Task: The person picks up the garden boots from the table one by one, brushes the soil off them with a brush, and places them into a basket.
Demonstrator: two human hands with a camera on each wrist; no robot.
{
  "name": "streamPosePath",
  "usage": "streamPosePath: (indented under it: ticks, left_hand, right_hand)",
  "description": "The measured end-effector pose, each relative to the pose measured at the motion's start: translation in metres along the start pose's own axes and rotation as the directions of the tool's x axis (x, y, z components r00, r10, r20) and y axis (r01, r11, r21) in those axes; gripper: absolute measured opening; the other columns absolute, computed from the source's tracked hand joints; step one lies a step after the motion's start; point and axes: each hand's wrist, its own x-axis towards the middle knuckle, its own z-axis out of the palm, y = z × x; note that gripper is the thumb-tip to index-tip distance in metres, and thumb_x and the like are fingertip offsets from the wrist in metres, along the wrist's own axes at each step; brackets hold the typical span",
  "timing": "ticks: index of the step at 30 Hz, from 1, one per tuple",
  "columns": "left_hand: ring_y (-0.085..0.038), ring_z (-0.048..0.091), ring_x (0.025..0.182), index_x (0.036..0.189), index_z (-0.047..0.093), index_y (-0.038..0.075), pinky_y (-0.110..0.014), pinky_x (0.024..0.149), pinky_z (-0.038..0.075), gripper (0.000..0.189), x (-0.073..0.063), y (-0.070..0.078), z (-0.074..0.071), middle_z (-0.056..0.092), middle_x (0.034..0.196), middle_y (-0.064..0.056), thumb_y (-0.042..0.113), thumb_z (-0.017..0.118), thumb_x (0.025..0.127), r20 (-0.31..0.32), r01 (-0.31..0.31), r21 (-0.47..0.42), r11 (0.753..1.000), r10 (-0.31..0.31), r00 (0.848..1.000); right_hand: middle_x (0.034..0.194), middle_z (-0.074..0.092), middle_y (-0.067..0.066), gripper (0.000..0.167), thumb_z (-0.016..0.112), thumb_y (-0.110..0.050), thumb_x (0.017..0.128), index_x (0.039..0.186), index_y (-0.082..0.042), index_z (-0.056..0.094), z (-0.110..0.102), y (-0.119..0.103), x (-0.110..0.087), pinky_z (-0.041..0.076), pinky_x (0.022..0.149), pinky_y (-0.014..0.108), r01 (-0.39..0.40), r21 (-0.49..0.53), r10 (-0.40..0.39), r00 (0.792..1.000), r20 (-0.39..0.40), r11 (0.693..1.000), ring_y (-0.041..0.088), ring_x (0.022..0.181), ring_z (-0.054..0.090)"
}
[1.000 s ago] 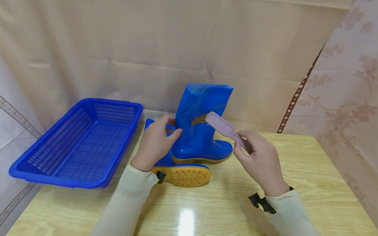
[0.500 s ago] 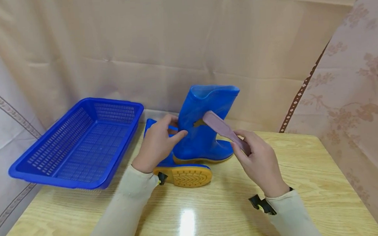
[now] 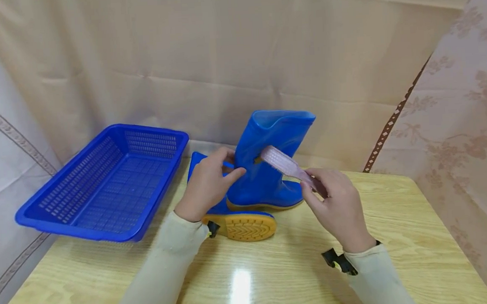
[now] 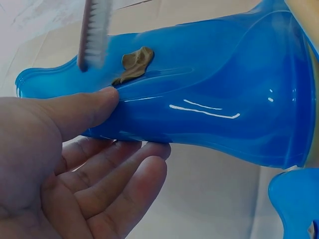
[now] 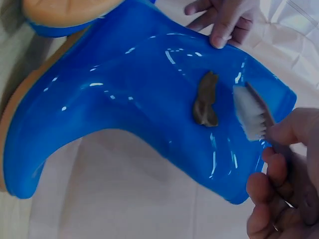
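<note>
A blue rain boot (image 3: 266,183) with a yellowish sole stands leaning on the table, a brown mud-like patch (image 5: 205,99) on its shaft. My left hand (image 3: 209,184) holds the back of the shaft, thumb (image 4: 102,102) on the near side and fingers behind. My right hand (image 3: 335,207) grips the handle of a pinkish brush (image 3: 283,162). Its pale bristles (image 5: 249,113) face the shaft beside the brown patch, toward the boot's opening; whether they touch is unclear. A second blue boot (image 3: 250,227) lies on its side in front, yellow sole outward, partly hidden by my left hand.
A blue plastic basket (image 3: 103,188) with mesh sides stands at the left of the wooden table (image 3: 293,279). Beige cloth (image 3: 204,56) hangs behind, and a flowered cloth (image 3: 469,147) hangs at the right.
The held boot has shifted slightly right and leans a little more, my left hand moving with it. The brush head has moved over part of the brown patch and turned slightly.
</note>
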Motion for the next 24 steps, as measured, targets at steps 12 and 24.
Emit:
streamPosePath:
  ticks: [12,24]
  left_hand:
    - [-0.02,0.072,0.104,0.13,0.061,0.017,-0.045,0.088,0.059,0.035,-0.003,0.0,0.004,0.07,0.118,-0.001,0.034,0.069,0.101,-0.009,0.021,0.017,1.0,-0.021,1.0]
    - [-0.022,0.071,0.103,0.132,0.06,0.016,-0.045,0.085,0.06,0.033,0.001,-0.003,0.003,0.071,0.117,-0.003,0.032,0.066,0.103,0.005,-0.01,0.044,0.999,0.01,1.0]
  right_hand:
    - [0.081,0.068,0.0,0.031,0.074,-0.018,0.098,0.128,-0.011,0.074,-0.002,0.003,-0.002,0.036,0.048,0.026,-0.163,-0.014,0.163,0.965,0.208,0.986,0.011,0.057,0.048]
    - [0.065,0.053,-0.004,0.018,0.069,-0.024,0.102,0.115,-0.013,0.073,-0.013,0.005,0.005,0.032,0.045,0.026,-0.25,-0.037,0.247,0.899,0.361,0.967,0.013,0.052,0.044]
